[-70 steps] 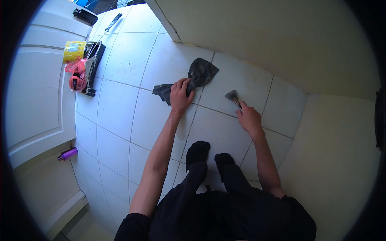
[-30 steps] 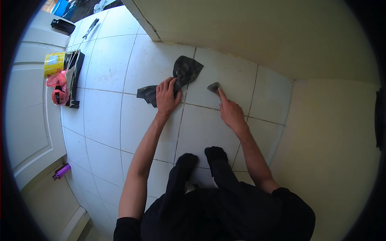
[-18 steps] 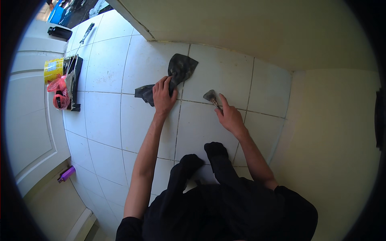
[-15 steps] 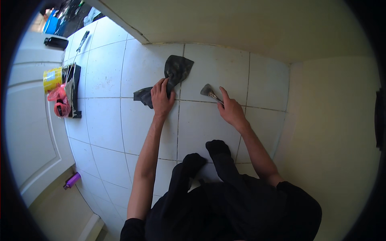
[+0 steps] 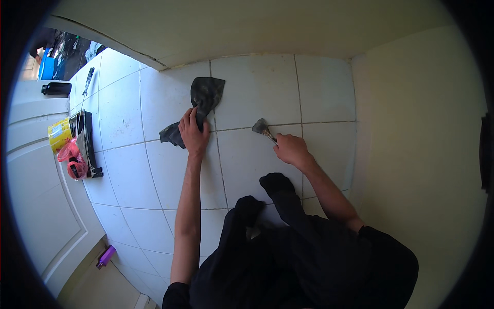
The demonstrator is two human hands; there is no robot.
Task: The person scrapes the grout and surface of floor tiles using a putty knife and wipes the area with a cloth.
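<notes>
A dark, stained cloth lies bunched in the middle on the white floor tiles, one flap spread away from me and another to the left. My left hand is closed over its narrow gathered part, fingers bent round the fabric. To the right, my right hand grips the handle of a paintbrush. The brush's grey bristles point away and to the left, toward the cloth; whether they touch the floor I cannot tell. Most of the handle is hidden in my fist.
At left, a black paint tray holds a roller, beside a yellow can and a pink plastic bag. A black bottle stands by the white door; a purple bottle is lower down. Walls border the far and right sides.
The view has swung, shifting the scene in the picture. My right index finger, stretched out before, is now curled round the brush handle. My left hand stays on the cloth.
</notes>
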